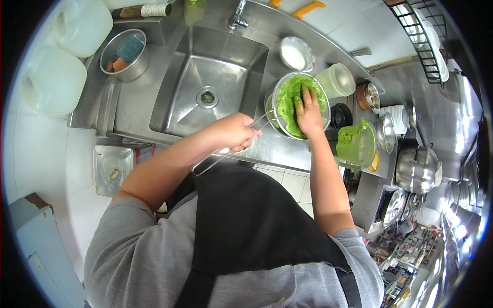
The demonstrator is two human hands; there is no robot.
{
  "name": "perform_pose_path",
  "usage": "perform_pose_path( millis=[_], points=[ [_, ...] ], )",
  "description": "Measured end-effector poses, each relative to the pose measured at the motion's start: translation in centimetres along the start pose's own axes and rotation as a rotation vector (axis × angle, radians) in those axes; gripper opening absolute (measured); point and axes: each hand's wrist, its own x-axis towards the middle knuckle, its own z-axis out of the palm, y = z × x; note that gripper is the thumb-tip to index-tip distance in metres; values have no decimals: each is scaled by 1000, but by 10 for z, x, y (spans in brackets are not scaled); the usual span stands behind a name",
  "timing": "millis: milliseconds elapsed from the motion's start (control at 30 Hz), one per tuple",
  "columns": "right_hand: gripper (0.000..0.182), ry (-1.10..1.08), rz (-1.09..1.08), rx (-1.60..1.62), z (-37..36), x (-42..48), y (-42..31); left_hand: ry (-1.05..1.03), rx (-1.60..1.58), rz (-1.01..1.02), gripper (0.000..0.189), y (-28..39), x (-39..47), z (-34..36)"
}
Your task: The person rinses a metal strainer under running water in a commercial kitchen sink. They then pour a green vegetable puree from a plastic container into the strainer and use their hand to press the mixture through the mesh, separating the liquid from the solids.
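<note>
My left hand (239, 133) grips the wire handle (212, 164) of a round strainer, and the handle's looped end sticks out past my fist. The strainer's metal rim (274, 101) rests over a container to the right of the sink; most of that container is hidden below it. Thick green paste (287, 96) coats the strainer's inside. My right hand (309, 111) lies palm down on this paste, fingers spread a little and smeared green, holding nothing that I can see. A clear plastic pitcher (356, 145) with green paste on its wall stands to the right of my right forearm.
Left of my hands is a steel sink (219, 73) under a faucet (239, 21). A bowl of white contents (293, 56) and a translucent container (337, 81) stand behind the strainer. A steel pot (133, 71) holds sponges at far left. Plates (396, 115) are stacked at right.
</note>
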Motion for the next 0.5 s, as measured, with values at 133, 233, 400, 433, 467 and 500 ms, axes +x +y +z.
perform_pose_path(
  millis=[133, 233, 400, 433, 467, 500],
  points=[
    [57, -37, 51, -84, 13, 1, -1, -3, 74, 46, 31, 6, 2, 1],
    [58, -39, 63, -52, 10, -2, 5, -4, 69, 85, 26, 12, 2, 4],
    [62, -87, 76, -23, 12, -4, 11, 10, 116, 72, 22, 25, -6, 7],
    [62, -91, 86, -22, 12, -3, 11, 13, 96, 66, 21, 26, -7, 7],
    [63, -95, 97, -21, 12, -3, 10, 8, 77, 67, 20, 26, -6, 8],
    [63, -95, 109, -19, 11, -3, 9, 2, 63, 68, 19, 26, -6, 7]
  ],
)
